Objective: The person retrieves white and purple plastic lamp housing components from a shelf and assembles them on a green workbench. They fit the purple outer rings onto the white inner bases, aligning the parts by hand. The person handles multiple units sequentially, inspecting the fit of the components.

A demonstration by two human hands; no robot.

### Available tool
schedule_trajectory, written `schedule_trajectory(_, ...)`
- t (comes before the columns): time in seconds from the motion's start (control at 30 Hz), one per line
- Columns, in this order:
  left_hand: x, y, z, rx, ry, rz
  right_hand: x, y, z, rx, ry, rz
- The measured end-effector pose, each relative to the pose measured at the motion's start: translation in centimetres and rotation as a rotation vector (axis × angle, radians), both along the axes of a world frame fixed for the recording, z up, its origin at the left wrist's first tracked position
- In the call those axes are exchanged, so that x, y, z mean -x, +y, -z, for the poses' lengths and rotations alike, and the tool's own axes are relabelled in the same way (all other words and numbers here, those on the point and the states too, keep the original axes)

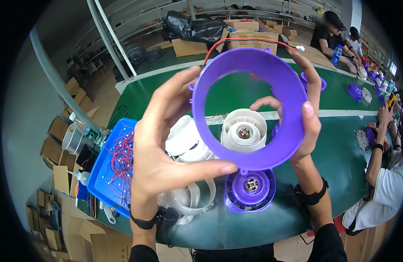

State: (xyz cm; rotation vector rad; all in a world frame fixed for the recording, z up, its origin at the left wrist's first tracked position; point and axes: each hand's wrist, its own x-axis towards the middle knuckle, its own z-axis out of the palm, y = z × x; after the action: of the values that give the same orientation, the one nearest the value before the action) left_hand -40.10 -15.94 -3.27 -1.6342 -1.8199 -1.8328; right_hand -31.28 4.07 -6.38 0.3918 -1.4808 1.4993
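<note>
I see left hand (152,150) and right hand (309,131) pinching purple ring (292,118) from opposite sides, bore facing me, held higher than purple motor base (241,191), neither nearer.

Ring (291,118) between your left hand (160,139) and right hand (308,120) | wires (121,163) in tray (99,183), on table (341,144) at your left | bottle (88,130) beside tray | fan (251,185) on table, nearer you than housing (243,132) | co-worker (384,187) at your right

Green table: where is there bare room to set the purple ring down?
Bare: the green table between the right forearm and the silvery heap; also a strip between the purple fan and the near edge. Crowded: left of centre, with the blue tray and white housings.
</note>
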Motion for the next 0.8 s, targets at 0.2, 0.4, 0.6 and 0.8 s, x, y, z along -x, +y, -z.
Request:
schedule_trajectory(0.2,0.3,0.4,0.9,-0.021,-0.118,0.048,-0.4,0.7,0.2,0.061,-0.001,-0.062)
schedule_trajectory(0.4,0.8,-0.2,0.5,0.01,-0.136,0.107,-0.5,0.9,0.1,0.062,0.022,-0.087)
schedule_trajectory(0.6,0.6,-0.6,-0.3,0.071,-0.049,0.054,-0.7,1.6,-0.4,0.04,-0.044,-0.238)
schedule_trajectory(0.8,0.7,-0.6,-1.3,0.344,0.017,-0.057,-0.3,1.2,-0.3,0.112,-0.205,-0.409)
